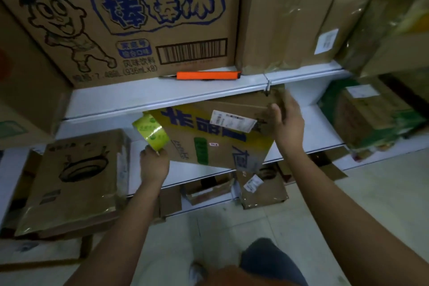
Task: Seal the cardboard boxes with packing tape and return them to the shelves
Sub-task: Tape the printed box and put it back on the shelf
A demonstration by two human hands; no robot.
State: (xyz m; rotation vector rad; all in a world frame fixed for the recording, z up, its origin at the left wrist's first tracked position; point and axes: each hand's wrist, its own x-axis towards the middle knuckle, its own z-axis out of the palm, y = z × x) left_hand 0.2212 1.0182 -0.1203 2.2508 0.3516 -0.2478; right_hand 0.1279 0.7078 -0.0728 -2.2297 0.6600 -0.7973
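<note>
We hold the brown cardboard box with yellow and blue print point(209, 132) tilted at the middle white metal shelf point(325, 132). Our right hand point(286, 121) grips its upper right corner; our left hand point(154, 162) pinches the yellow-green roll of packing tape point(152, 131) against the box's left edge. The risk, as we judge it — with only one hand truly gripping, the tilted box could slip off the shelf lip — or the tape could drop.
</note>
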